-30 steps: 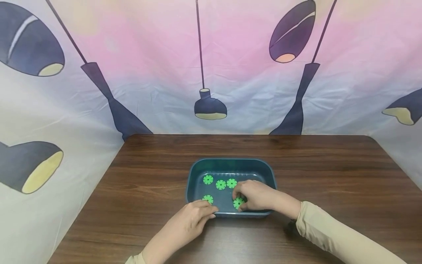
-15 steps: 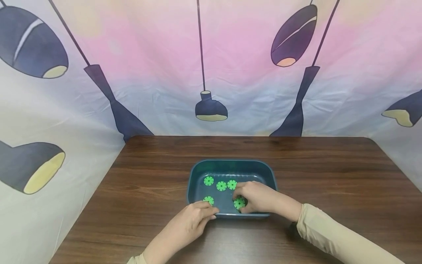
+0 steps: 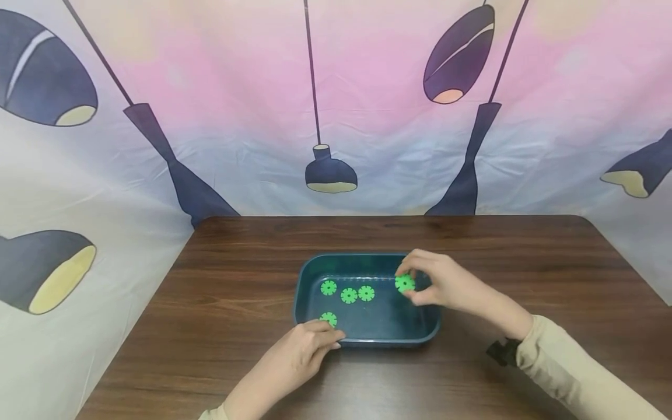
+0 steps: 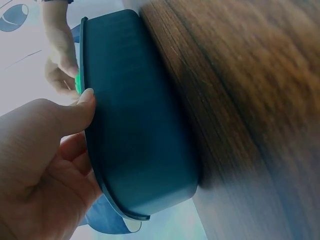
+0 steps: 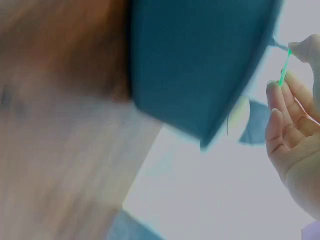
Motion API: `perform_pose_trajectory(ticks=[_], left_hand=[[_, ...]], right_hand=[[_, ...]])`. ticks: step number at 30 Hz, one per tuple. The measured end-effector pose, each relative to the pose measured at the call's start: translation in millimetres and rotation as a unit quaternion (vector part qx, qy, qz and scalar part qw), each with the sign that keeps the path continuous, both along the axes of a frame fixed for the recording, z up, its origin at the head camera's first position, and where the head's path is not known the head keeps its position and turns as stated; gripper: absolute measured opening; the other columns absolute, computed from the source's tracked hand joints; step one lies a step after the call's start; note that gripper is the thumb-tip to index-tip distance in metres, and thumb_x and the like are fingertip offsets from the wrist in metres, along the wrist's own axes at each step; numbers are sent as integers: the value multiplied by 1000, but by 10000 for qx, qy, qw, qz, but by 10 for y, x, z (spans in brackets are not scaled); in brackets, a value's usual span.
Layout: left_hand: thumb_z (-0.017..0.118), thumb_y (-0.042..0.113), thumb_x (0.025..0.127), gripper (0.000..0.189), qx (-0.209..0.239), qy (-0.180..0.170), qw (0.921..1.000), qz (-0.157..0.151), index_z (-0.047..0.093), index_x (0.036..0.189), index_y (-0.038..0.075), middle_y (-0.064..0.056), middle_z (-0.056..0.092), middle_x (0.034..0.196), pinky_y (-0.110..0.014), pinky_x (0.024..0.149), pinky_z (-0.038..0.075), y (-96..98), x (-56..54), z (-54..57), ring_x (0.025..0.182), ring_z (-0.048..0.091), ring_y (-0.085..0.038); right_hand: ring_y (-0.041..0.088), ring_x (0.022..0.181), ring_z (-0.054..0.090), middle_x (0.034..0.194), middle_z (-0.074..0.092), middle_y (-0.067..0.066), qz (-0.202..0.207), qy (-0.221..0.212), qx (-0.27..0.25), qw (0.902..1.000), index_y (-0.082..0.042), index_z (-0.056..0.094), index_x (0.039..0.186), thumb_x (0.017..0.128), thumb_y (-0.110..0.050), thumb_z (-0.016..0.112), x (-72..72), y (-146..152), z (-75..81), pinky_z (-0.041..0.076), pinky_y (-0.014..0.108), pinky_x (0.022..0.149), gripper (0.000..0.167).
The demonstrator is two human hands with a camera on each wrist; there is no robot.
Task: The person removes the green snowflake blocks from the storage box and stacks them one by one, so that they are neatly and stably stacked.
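Note:
A dark teal rectangular tray (image 3: 367,341) stands on the wooden table. Its near left rim is pinched by my left hand (image 3: 307,347), the thumb against the outer wall in the left wrist view. Above the tray's right side, my right hand (image 3: 441,280) pinches a green notched disc (image 3: 405,283) between thumb and fingers. The right wrist view shows this disc (image 5: 285,67) edge-on, clear of the tray. Inside the tray lie several like discs: one at the back left (image 3: 328,287), two side by side, and a front-left disc (image 3: 328,319) partly hidden by my left hand.
The brown wood-grain table (image 3: 236,280) extends around the tray on every side. Behind it hangs a pastel cloth (image 3: 252,146) printed with dark lamps. A black band (image 3: 504,352) shows at my right wrist.
My right hand has lifted the green disc from the tray's front right and moved up and rightward with it. The left hand stays at the rim.

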State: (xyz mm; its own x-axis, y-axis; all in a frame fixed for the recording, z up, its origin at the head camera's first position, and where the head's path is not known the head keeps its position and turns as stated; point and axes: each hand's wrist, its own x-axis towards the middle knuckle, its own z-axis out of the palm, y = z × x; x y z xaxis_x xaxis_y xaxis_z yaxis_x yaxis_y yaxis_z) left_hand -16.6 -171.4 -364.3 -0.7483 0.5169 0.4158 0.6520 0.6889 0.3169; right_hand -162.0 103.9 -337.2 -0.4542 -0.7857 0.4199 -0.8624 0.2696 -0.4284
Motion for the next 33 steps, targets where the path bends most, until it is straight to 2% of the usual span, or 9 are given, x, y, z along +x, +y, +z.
perform_pose_trajectory(ticks=[4, 7, 11, 15, 24, 29, 33], left_hand=[[69, 3, 81, 14, -15, 52, 10000, -16, 72, 95, 6, 1, 66, 84, -6, 70, 49, -1, 0, 7, 78, 60, -5], [69, 3, 81, 14, 30, 132, 9999, -22, 72, 95, 6, 2, 66, 83, -6, 71, 48, -2, 1, 1, 78, 60, -5], [69, 5, 82, 13, 64, 246, 9997, -35, 72, 94, 6, 2, 65, 82, -5, 72, 48, -1, -1, -14, 78, 59, -4], [69, 5, 81, 14, 46, 250, 9997, -16, 72, 95, 6, 3, 66, 84, -6, 73, 48, -1, 2, -21, 79, 60, -4], [71, 5, 80, 16, -1, 140, 9998, 143, 72, 96, 7, 4, 67, 88, -7, 74, 49, -8, 24, -22, 83, 63, -7], [71, 6, 80, 17, -6, 158, 9998, 138, 72, 97, 7, 4, 67, 88, -7, 74, 49, -6, 19, -34, 82, 63, -7], [71, 5, 80, 17, 43, 145, 9998, 135, 72, 97, 7, 4, 67, 88, -7, 74, 49, -3, 13, -39, 82, 63, -6]], right_hand=[[7, 74, 53, 95, 58, -8, -257, 316, -146, 9991, -13, 65, 97, 70, -7, 75, -55, 244, 68, 48, 19, 55, 29], [3, 75, 53, 93, 57, -9, -426, 495, -168, 9977, -14, 63, 95, 67, -2, 75, -73, 405, 70, 49, 17, 61, 32], [1, 75, 52, 91, 56, -12, -714, 613, -108, 9955, -16, 62, 93, 65, 1, 75, -71, 597, 23, 46, 11, 63, 36], [1, 74, 52, 89, 56, -13, -970, 702, -4, 9928, -17, 62, 92, 63, 0, 77, -54, 758, -48, 46, 13, 61, 36], [0, 72, 51, 87, 54, -15, -1257, 321, 399, 9907, -19, 61, 92, 66, -1, 79, 3, 971, -255, 50, 20, 56, 36], [-1, 71, 51, 85, 54, -15, -1301, 182, 502, 9901, -19, 63, 91, 68, -5, 80, 15, 983, -381, 49, 20, 55, 32], [-1, 70, 50, 84, 55, -13, -1327, -60, 799, 9879, -17, 63, 91, 71, -11, 78, 23, 956, -468, 47, 18, 55, 25]])
